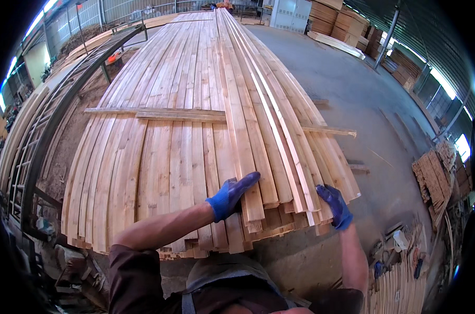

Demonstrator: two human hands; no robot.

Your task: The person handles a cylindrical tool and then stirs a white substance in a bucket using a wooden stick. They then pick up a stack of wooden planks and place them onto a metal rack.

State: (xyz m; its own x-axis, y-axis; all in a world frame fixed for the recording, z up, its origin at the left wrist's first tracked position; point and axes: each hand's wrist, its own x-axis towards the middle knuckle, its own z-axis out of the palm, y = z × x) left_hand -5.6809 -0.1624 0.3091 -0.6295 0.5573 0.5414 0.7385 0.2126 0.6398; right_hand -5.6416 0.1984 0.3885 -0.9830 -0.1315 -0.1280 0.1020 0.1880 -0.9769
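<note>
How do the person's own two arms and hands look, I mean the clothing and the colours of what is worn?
The left hand and right hand wear similar blue gloves, brighter at the cuffs and darker over the fingers. The dark brown sleeves end near the elbows, leaving the forearms uncovered. No markings can be made out.

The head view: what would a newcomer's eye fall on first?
Most likely the huge spread of pale planks, running from the foreground far back. At its near end, the blue-gloved left grip and right grip touch the raised boards. Another person shows at the top edge.
</note>
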